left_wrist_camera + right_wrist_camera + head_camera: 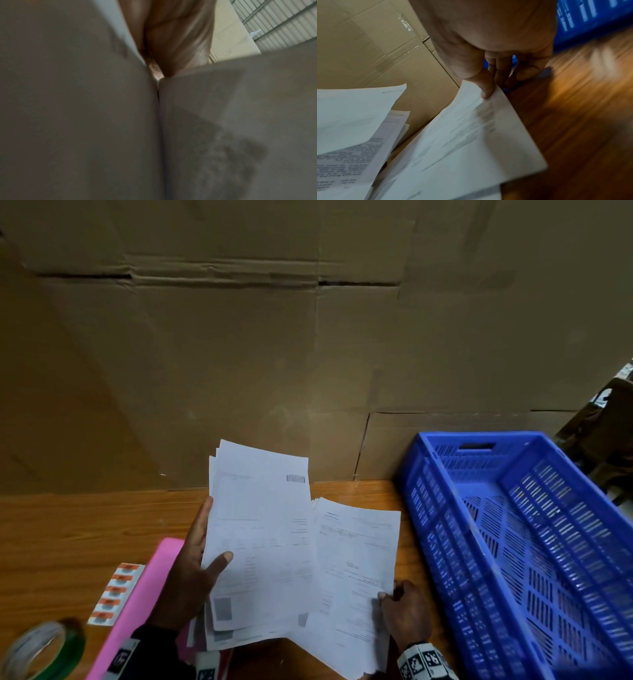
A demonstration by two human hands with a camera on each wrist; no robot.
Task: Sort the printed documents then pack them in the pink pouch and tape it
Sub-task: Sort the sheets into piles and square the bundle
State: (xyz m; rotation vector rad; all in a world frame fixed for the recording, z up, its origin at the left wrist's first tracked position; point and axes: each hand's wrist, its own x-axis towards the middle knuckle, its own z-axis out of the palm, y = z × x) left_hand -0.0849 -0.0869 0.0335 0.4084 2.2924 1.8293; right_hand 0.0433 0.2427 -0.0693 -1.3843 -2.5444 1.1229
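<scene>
Clearly, the job was only at the sorting step. The left hand [191,570] held 1 bunch of printed papers [260,535] up off the wooden table [68,529], with the thumb pressed on the front page and the fingers curled behind. The right hand [406,609] pinched the edge of a second bunch of papers [356,570] between thumb and fingers. This second bunch sat just beside the first one, on the side nearer the blue crate [513,542]. More loose sheets [219,638] peeked out under the left-hand bunch, so it looked like some pages were not sorted yet.

Next to the papers, on the side away from the blue crate, lay the pink pouch [144,594]. It lay flat on the table, partly hidden under the left arm. Whether its mouth was open could not be told. No paper looked to be inside it.

Past the pouch, farther from the papers, lay a strip of orange and white stickers [114,594]. Near that, at the table's front corner, sat a roll of tape [41,652], blurry and not touched by either hand.

So 3 things were judged to be left: finishing the sorting, sliding the papers into the pouch, and taping it shut. Behind the papers stood a wall of brown cardboard boxes [239,337].
</scene>
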